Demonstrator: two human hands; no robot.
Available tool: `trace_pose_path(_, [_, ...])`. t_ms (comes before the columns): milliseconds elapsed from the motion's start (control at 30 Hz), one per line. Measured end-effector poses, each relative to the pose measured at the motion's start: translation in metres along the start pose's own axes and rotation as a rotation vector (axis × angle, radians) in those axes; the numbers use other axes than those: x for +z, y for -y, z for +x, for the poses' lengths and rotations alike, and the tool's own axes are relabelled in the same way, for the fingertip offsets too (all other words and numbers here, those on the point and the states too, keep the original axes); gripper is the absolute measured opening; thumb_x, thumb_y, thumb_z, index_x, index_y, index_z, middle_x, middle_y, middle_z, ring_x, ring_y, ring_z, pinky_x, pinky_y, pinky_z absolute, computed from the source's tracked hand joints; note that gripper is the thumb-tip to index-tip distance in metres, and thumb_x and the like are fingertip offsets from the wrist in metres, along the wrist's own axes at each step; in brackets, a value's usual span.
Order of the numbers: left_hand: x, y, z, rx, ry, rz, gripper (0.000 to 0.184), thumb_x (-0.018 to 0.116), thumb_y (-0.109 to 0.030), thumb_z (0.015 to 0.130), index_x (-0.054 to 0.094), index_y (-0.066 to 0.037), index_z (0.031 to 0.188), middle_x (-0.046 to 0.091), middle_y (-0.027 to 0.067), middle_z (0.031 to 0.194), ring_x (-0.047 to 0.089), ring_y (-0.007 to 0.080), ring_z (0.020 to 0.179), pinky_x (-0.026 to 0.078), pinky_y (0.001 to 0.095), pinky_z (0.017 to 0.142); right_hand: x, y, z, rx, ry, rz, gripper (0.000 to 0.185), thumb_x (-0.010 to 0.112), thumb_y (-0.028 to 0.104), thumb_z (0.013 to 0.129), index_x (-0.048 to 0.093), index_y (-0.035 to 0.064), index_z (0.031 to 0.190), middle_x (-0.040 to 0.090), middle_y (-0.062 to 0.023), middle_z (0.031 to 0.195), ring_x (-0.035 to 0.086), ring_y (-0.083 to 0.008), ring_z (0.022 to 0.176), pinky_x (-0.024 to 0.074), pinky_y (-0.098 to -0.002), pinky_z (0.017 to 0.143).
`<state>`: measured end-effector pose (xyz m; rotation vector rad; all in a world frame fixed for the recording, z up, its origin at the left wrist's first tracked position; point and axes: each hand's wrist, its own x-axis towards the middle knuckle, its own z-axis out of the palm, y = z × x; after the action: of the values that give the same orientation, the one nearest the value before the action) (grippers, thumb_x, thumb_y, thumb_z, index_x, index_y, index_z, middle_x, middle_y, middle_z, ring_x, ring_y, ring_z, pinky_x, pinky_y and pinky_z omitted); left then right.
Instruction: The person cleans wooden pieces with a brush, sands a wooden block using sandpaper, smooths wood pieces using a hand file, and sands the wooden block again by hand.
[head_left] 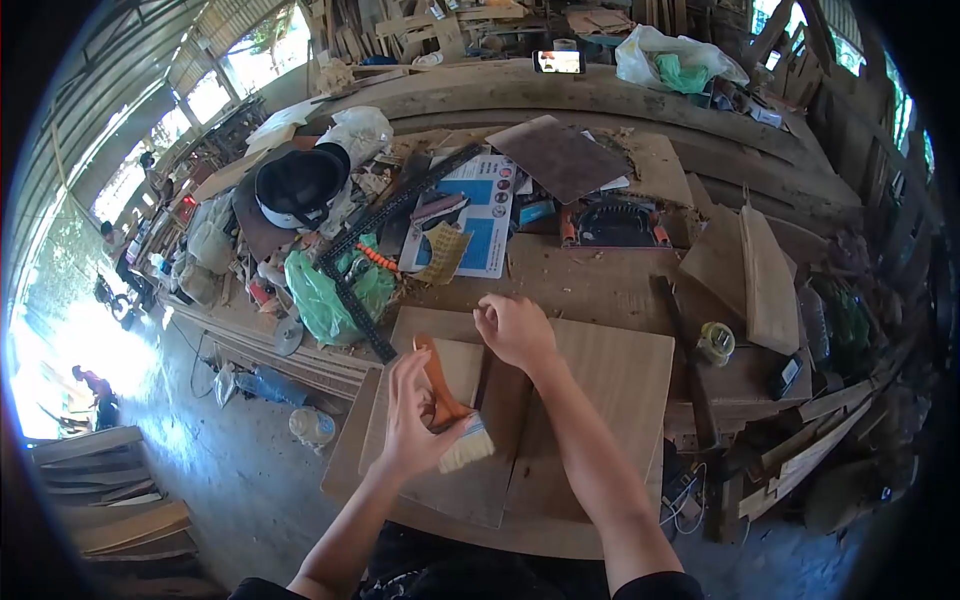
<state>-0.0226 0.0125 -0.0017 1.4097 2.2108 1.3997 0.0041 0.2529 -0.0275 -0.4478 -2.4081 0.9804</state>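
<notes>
My left hand (408,412) is closed around a paintbrush (436,375) with an orange handle. Its pale bristles (467,447) point down and to the right, over the wooden boards. My right hand (515,330) hovers above the boards' far edge with curled fingers, apart from the brush; whatever may be inside them is hidden. Beneath both hands lie a light brown wooden board (600,400) on the right and a smaller pale wooden piece (458,365) behind the brush. A darker wood strip (508,405) runs between them.
A black framing square (345,290) lies beside a green plastic bag (310,300). Farther back are a dark cap (300,185), a printed sheet (485,215) and a brown sandpaper-like sheet (560,160). To the right are a hammer (688,350) and a tape roll (716,343). Distant people (120,255) appear left.
</notes>
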Motion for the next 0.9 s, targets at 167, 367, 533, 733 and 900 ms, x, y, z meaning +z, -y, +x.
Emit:
trace_pose_path(167, [0.002, 0.001, 0.008, -0.069, -0.094, -0.229, 0.132, 0.087, -0.001, 0.077, -0.009, -0.015, 0.166, 0.008, 0.0224, 0.170, 0.069, 0.0280, 0.110, 0.060, 0.0370, 0.086, -0.007, 0.002, 0.000, 0.028, 0.037, 0.002, 0.026, 0.065, 0.027, 0.095, 0.074, 0.0055, 0.105, 0.076, -0.0156, 0.091, 0.073, -0.0364, 0.086, 0.0582, -0.0460, 0.079])
trace_pose_path(367, [-0.002, 0.015, 0.055, -0.106, -0.122, -0.216, 0.141, 0.085, 0.006, 0.075, -0.025, -0.016, 0.161, 0.015, 0.0292, 0.168, 0.074, 0.0214, 0.094, 0.060, 0.0355, 0.082, 0.000, -0.007, 0.001, -0.060, -0.056, 0.003, 0.022, 0.064, 0.026, 0.094, 0.072, 0.0064, 0.100, 0.074, -0.0131, 0.079, 0.071, -0.0377, 0.081, 0.0580, -0.0505, 0.076])
trace_pose_path(533, [-0.001, 0.009, 0.055, -0.185, -0.166, -0.116, 0.140, 0.085, 0.004, 0.077, -0.027, -0.012, 0.160, 0.070, 0.0188, 0.120, 0.071, 0.0157, 0.085, 0.059, 0.0320, 0.076, -0.002, -0.003, 0.000, -0.019, -0.012, 0.006, 0.022, 0.065, 0.026, 0.094, 0.072, 0.0059, 0.101, 0.075, -0.0134, 0.084, 0.072, -0.0366, 0.083, 0.0584, -0.0494, 0.077])
trace_pose_path(733, [-0.032, 0.008, 0.008, -0.332, -0.060, -0.404, 0.058, 0.089, -0.004, 0.078, 0.058, -0.001, 0.127, 0.074, 0.0041, 0.091, 0.070, 0.0115, 0.081, 0.058, 0.0277, 0.079, -0.002, -0.003, 0.003, -0.050, -0.019, -0.013, 0.022, 0.066, 0.026, 0.094, 0.073, 0.0058, 0.101, 0.076, -0.0120, 0.084, 0.073, -0.0357, 0.079, 0.0593, -0.0482, 0.075])
trace_pose_path(900, [-0.055, 0.041, 0.024, -0.371, -0.086, -0.192, 0.027, 0.091, -0.007, 0.078, 0.074, 0.000, 0.098, 0.074, 0.0037, 0.089, 0.071, 0.0111, 0.081, 0.058, 0.0278, 0.077, -0.003, -0.004, 0.000, -0.031, -0.003, -0.009, 0.023, 0.065, 0.026, 0.094, 0.073, 0.0061, 0.103, 0.076, -0.0126, 0.086, 0.073, -0.0358, 0.081, 0.0593, -0.0475, 0.076])
